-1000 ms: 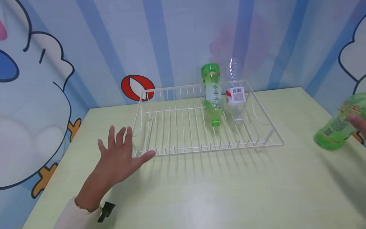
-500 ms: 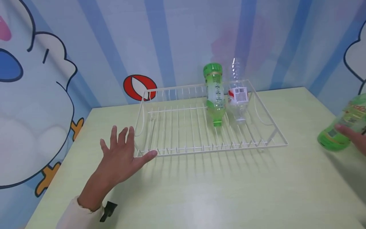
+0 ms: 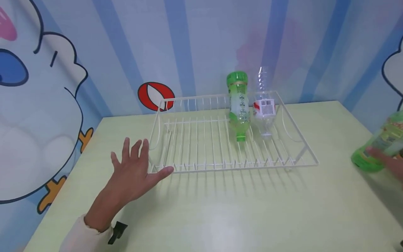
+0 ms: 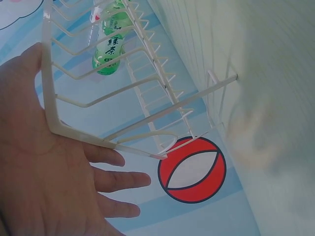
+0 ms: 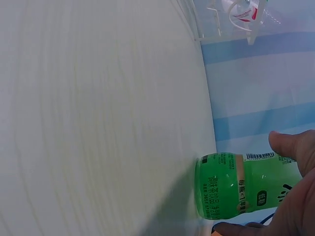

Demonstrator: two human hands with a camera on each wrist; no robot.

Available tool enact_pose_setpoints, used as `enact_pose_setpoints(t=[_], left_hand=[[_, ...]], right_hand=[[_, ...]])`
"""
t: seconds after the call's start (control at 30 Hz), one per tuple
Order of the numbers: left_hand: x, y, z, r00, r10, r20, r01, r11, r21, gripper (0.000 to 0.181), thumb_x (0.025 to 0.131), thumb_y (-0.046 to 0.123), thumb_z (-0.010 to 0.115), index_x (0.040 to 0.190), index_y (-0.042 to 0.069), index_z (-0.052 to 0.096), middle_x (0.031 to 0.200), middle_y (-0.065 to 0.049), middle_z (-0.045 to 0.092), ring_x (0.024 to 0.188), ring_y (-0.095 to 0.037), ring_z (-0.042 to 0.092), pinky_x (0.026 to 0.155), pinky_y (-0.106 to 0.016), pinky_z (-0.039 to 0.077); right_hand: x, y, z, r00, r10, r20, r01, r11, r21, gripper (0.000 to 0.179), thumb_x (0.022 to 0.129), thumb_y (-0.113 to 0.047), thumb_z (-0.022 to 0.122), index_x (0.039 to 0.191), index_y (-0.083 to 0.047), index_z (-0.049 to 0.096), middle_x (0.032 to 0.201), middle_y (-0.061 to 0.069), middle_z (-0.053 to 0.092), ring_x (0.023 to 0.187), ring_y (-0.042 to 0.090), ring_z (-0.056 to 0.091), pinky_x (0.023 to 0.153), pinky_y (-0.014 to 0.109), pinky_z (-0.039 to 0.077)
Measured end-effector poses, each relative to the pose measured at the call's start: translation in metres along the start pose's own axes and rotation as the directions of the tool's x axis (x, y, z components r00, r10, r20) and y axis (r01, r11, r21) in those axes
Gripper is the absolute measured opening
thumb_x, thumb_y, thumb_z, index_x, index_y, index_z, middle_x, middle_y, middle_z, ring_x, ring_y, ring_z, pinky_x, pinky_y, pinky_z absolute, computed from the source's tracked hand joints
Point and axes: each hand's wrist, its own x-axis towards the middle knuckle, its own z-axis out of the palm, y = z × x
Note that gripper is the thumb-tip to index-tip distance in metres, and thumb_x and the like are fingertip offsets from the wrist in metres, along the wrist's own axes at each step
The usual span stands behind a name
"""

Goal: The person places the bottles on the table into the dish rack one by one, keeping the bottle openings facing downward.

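Observation:
A white wire dish rack (image 3: 204, 170) stands against the back wall. My left hand (image 3: 129, 176) is at its front left corner, fingers spread; the left wrist view shows the thumb along the rack rim (image 4: 51, 115). Inside, a green plastic bottle (image 3: 238, 105) and a clear plastic bottle (image 3: 264, 108) stand neck down. At the far right a green labelled tea bottle (image 3: 386, 135) stands base down on the table. My right hand (image 3: 391, 165) is around this bottle. In the right wrist view its thumb stands off the bottle (image 5: 226, 187), with fingers on the other side.
The pale table (image 3: 236, 213) meets a blue striped wall (image 3: 207, 45) at the back, with cartoon figures painted on both sides. The rack's right end (image 3: 302, 140) lies left of the tea bottle, with table surface between them.
My right hand has shifted down and left across the tea bottle, its digit now lower on the label. The left hand keeps its place at the rack. The head view has shifted slightly.

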Motion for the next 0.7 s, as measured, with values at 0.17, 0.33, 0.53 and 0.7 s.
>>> enact_pose_setpoints(t=[0.17, 0.33, 0.53, 0.7], left_hand=[[-0.001, 0.0, 0.001, 1.0, -0.002, 0.003, 0.002, 1.0, 0.011, 0.124, 0.078, 0.089, 0.042, 0.156, -0.005, 0.02, 0.155, -0.031, 0.022, 0.146, -0.053, -0.002, 0.1, -0.083, -0.002], [0.001, 0.002, 0.001, 1.0, 0.002, -0.02, -0.002, 1.0, 0.016, 0.123, 0.078, 0.089, 0.042, 0.155, -0.005, 0.021, 0.155, -0.031, 0.023, 0.145, -0.054, -0.001, 0.1, -0.083, -0.002], [0.001, 0.002, 0.0, 1.0, -0.003, -0.017, 0.003, 1.0, 0.023, 0.123, 0.078, 0.089, 0.042, 0.155, -0.005, 0.022, 0.155, -0.031, 0.023, 0.145, -0.053, 0.0, 0.1, -0.083, -0.001], [0.001, 0.003, 0.0, 1.0, -0.012, -0.014, 0.012, 1.0, 0.021, 0.123, 0.078, 0.088, 0.045, 0.155, -0.004, 0.021, 0.155, -0.031, 0.023, 0.145, -0.053, 0.0, 0.1, -0.083, -0.001]], right_hand=[[0.001, 0.008, 0.007, 0.999, -0.031, -0.016, 0.031, 1.0, -0.003, 0.104, 0.088, -0.05, 0.071, 0.159, -0.03, -0.003, 0.159, 0.014, 0.028, 0.143, 0.028, 0.033, 0.116, 0.041, 0.029], [-0.009, -0.012, 0.006, 0.995, -0.097, -0.032, 0.097, 0.995, 0.003, 0.097, 0.09, -0.043, 0.07, 0.16, -0.026, 0.006, 0.155, 0.01, 0.034, 0.139, 0.016, 0.035, 0.115, 0.03, 0.026], [-0.033, -0.036, 0.005, 0.996, -0.072, -0.047, 0.078, 0.987, 0.139, 0.093, 0.088, -0.031, 0.075, 0.159, -0.026, 0.015, 0.129, -0.019, 0.041, 0.112, -0.006, 0.041, 0.103, 0.015, 0.032], [-0.03, -0.033, 0.008, 0.993, -0.112, -0.035, 0.116, 0.978, 0.173, 0.093, 0.087, -0.031, 0.076, 0.158, -0.029, 0.016, 0.119, -0.029, 0.035, 0.098, -0.015, 0.035, 0.085, 0.005, 0.033]])
